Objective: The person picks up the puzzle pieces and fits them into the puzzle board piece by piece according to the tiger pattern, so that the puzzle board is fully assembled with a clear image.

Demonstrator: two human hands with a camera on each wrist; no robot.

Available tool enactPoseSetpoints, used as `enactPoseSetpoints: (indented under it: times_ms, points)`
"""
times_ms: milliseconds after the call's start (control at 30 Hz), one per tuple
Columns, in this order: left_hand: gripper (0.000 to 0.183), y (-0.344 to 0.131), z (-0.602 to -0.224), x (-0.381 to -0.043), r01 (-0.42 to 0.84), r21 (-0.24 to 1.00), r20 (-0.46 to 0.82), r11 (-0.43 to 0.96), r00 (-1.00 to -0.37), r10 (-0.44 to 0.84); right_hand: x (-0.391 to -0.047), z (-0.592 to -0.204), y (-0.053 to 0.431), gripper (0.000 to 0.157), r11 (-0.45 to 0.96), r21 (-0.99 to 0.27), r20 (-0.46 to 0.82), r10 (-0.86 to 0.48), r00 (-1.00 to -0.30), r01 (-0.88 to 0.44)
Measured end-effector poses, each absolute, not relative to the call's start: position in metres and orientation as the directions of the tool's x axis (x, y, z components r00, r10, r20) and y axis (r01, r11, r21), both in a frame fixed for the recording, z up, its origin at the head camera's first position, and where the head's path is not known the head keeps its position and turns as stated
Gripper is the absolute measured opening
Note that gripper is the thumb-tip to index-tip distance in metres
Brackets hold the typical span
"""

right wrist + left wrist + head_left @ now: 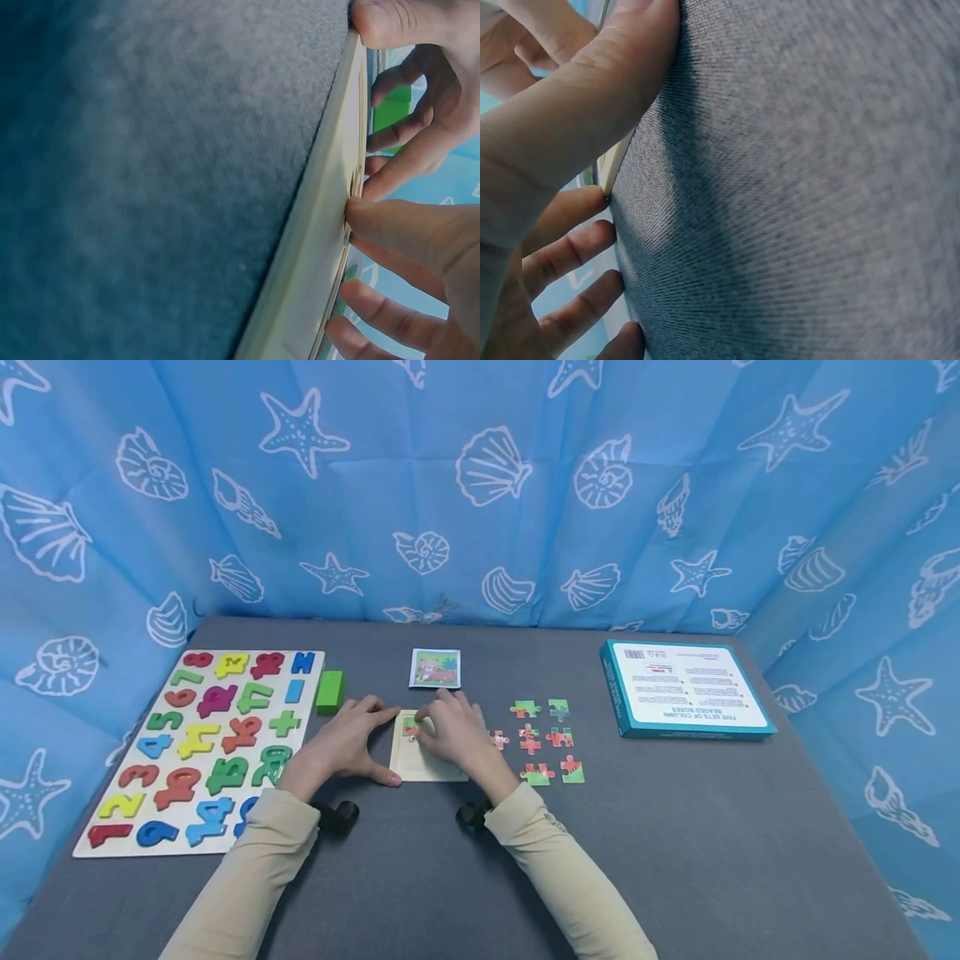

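Note:
A shallow wooden puzzle tray lies flat on the table. My left hand holds it by the left side, with the thumb at the near corner and the index fingertip at the far corner. A red and green jigsaw piece shows inside its far left corner. Over the tray, my right hand pinches a small piece between thumb and index finger against the tray floor, as the right wrist view shows; the hand mostly hides that piece. Several loose jigsaw pieces lie to the right, one partly behind the right wrist.
A picture card lies beyond the tray. To the left are a number board with coloured numerals and a green block. A flat teal and white box lies at the right. A blue shell-print curtain hangs behind.

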State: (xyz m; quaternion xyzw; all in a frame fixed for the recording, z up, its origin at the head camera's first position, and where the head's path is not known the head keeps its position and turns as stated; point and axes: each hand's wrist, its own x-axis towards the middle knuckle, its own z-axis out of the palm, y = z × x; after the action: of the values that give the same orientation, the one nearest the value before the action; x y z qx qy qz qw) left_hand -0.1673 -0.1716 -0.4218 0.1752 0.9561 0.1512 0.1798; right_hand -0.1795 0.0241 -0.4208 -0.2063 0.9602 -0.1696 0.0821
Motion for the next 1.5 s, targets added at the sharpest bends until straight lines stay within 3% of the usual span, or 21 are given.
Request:
enactPoseSetpoints:
  times_ms: [1167, 1500]
  points:
    - [0.1, -0.172, -0.424, -0.159, 0.29, 0.392, -0.264, 0.873, -0.873, 0.409, -0.183, -0.421, 0.02, 0.03, 0.866, -0.374, -0.078, -0.387, -0.919, -0.333]
    - [0.1, -0.173, -0.426, -0.16, 0.285, 0.398, -0.271, 0.872, -0.872, 0.408, -0.191, -0.412, 0.044, 0.028, 0.865, -0.398, -0.034, -0.347, -0.937, -0.306]
